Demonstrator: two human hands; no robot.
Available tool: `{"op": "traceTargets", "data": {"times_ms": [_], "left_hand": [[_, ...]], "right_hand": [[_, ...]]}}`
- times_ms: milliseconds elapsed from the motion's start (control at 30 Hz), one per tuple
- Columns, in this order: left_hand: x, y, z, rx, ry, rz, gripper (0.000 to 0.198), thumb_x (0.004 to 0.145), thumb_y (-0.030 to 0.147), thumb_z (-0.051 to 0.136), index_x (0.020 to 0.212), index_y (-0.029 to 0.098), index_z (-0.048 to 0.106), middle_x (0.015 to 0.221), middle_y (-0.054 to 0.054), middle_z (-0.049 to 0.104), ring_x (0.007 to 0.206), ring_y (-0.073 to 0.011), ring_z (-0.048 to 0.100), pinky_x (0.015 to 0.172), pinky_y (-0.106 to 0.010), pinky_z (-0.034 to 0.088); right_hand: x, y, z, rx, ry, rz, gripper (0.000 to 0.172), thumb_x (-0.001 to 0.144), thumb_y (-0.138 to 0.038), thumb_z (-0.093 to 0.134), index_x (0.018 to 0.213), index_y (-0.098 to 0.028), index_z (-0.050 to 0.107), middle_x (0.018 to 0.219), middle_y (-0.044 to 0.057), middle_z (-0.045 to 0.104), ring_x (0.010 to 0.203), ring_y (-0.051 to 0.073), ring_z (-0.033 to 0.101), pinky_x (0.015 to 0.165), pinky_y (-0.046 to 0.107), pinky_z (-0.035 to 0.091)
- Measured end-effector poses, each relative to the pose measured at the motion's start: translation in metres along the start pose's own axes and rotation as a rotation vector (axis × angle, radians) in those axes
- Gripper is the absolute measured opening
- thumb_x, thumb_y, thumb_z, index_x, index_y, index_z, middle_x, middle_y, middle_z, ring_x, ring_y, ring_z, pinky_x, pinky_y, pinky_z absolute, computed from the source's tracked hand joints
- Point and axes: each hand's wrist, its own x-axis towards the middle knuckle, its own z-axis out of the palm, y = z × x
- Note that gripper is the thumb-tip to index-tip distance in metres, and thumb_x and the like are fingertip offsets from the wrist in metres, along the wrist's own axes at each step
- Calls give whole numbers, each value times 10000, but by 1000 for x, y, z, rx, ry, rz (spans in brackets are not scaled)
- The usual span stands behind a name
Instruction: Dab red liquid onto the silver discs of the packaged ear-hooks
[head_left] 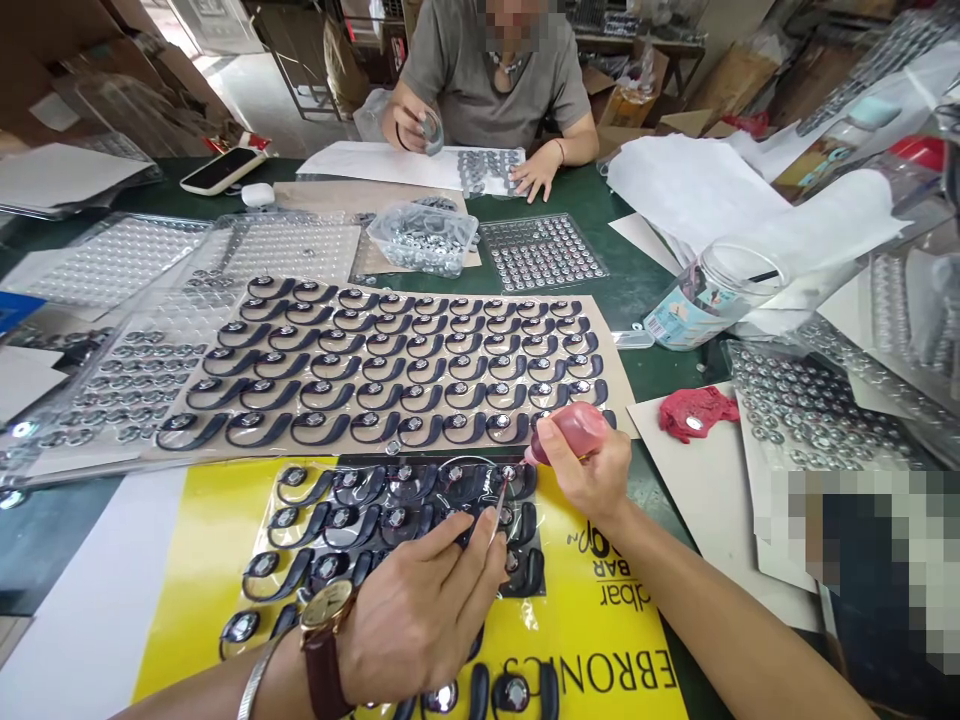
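My right hand [596, 475] grips a small red squeeze bottle [576, 430], its nozzle tipped down and left at a black hook-shaped part with a round silver piece [508, 474]. My left hand [424, 605] pinches slim metal tweezers [498, 508], whose tip reaches the same part. Rows of similar hook-shaped parts lie on a yellow printed board [202, 530] under my hands; my left hand and forearm hide some of them. Just beyond, a brown cardboard sheet [611, 380] carries several more rows of these dark curved parts with silver pieces.
Across the green table [600, 285] sits a co-worker [495, 90] with both hands over a small tray. A clear tub of small parts [424, 238], a tilted plastic jar [705, 295], a red cloth-like lump [697, 412] and a phone [223, 170] stand around. Trays of silver pieces [817, 405] flank both sides.
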Motion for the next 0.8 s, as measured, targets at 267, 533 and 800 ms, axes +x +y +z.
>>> {"op": "traceTargets", "data": {"times_ms": [267,533,800], "left_hand": [[0,0,1,-39,10,-25,331,898,85,340,1082,-13,597,1108,-238,641,929,-227,664,876,-380,503],[-2,-3,1,-70,-31,-35,301,932,135,395,1123,-4,581,1133,-232,632,874,-196,675,877,-386,513],[2,-8,-4,-95,22,-67,282,944,137,380,1097,34,592,1088,-168,672,829,-154,683,851,-343,535]], "right_hand": [[4,-5,-2,-24,-18,-37,212,835,-332,590,668,-204,612,493,-17,645,431,132,581,487,280,474],[3,-4,-4,-32,-3,-34,220,834,-318,585,646,-206,604,506,-9,640,447,136,583,497,286,472],[3,-6,-5,-16,-75,-18,221,862,-306,558,674,-205,616,479,-17,634,443,139,588,522,282,500]]}}
